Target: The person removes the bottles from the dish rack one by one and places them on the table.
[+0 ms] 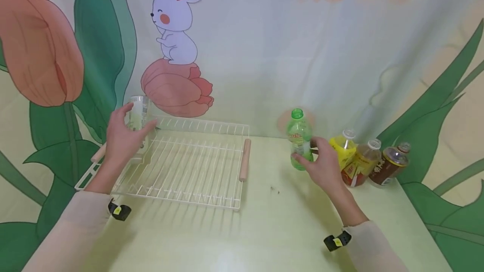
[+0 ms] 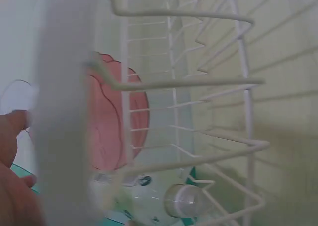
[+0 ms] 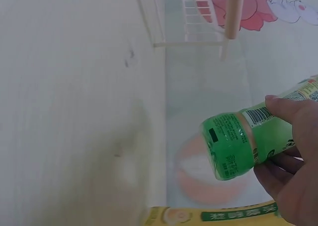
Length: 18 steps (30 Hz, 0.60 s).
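My right hand (image 1: pixel 327 165) grips a green plastic bottle (image 1: pixel 296 131) around its middle. The bottle's mouth points up and has no cap; its base (image 3: pixel 226 156) shows off the table in the right wrist view. On the left, a clear bottle (image 1: pixel 138 110) with a pale label stands at the far left corner of a white wire rack (image 1: pixel 238 202), its cap (image 2: pixel 191 201) pointing down among the wires. Around that bottle my left hand (image 1: pixel 122 135) is spread, thumb and fingers wide apart, partly hiding it.
To the right of my right hand stand a yellow bottle (image 1: pixel 342 150), a bottle of reddish-brown drink (image 1: pixel 361 165) and a dark-labelled bottle (image 1: pixel 389 165). The rack has a wooden handle (image 1: pixel 245 160) on its right side. A printed curtain (image 1: pixel 257 53) hangs behind the table (image 1: pixel 272 230).
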{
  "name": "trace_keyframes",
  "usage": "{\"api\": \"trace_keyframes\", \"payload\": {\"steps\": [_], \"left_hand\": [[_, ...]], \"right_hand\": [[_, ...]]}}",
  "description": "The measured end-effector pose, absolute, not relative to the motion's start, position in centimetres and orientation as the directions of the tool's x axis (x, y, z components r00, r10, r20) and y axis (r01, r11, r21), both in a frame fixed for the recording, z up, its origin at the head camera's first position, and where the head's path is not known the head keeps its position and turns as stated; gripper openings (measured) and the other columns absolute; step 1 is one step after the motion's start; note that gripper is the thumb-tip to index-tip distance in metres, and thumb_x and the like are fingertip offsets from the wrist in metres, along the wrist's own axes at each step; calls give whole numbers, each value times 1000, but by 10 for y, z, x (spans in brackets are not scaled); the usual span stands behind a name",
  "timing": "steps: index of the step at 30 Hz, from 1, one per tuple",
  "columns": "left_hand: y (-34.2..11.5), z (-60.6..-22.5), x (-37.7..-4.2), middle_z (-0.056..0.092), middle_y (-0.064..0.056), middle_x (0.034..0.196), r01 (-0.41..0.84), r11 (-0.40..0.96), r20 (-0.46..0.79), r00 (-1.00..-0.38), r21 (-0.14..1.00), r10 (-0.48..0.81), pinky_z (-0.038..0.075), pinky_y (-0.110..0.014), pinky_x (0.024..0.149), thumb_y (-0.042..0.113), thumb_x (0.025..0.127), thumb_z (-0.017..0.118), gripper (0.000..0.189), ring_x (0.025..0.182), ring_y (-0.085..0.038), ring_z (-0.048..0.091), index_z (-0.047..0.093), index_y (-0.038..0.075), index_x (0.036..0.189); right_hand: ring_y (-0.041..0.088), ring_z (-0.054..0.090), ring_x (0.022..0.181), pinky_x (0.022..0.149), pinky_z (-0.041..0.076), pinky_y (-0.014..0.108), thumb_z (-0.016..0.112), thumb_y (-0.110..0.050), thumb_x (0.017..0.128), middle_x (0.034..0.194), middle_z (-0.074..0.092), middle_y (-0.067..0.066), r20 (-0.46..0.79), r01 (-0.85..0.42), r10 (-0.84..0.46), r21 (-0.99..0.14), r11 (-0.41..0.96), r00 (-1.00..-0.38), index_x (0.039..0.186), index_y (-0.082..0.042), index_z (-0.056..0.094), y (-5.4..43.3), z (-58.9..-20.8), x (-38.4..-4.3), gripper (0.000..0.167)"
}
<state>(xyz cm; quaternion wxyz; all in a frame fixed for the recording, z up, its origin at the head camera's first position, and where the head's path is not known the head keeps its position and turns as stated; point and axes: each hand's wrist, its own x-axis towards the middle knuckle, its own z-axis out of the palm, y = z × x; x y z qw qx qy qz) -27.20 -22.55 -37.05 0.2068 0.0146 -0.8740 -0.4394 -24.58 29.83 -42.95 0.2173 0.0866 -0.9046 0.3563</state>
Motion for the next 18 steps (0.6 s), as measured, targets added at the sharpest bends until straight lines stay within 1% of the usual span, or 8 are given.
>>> {"api": "trace_keyframes", "payload": {"steps": [4, 7, 13, 18], "left_hand": [[-231, -383, -279, 29, -25, 163, 65, 621, 286, -921, 781, -263, 30, -74, 115, 53, 96, 74, 97, 148, -45, 31, 25, 7, 167], [-236, -393, -284, 26, -28, 163, 25, 618, 239, -934, 786, -267, 32, -76, 113, 54, 96, 73, 101, 146, -49, 32, 21, 8, 168], [-244, -410, -290, 23, -32, 163, 2, 611, 186, -953, 792, -237, 38, -75, 108, 59, 95, 72, 109, 141, -53, 36, 12, 8, 170], [-247, -416, -293, 25, -36, 162, 11, 620, 168, -966, 784, -195, 39, -74, 108, 58, 96, 71, 111, 139, -54, 37, 7, 4, 169]], "right_hand": [[42, 68, 116, 96, 56, 59, 87, -28, 90, 125, 68, 20, 415, -264, 21, -616, 742, -910, 130, 1, 59, 304, -438, -247, 56], [44, 68, 116, 96, 56, 60, 87, -28, 90, 125, 69, 23, 399, -244, 24, -605, 758, -916, 129, 2, 58, 307, -444, -249, 57], [47, 67, 119, 97, 55, 61, 86, -30, 92, 129, 68, 27, 359, -208, 35, -615, 761, -933, 131, 4, 54, 310, -456, -250, 61], [48, 66, 122, 97, 56, 60, 84, -34, 93, 132, 66, 29, 312, -169, 50, -635, 754, -949, 134, 3, 51, 312, -465, -251, 65]]}}
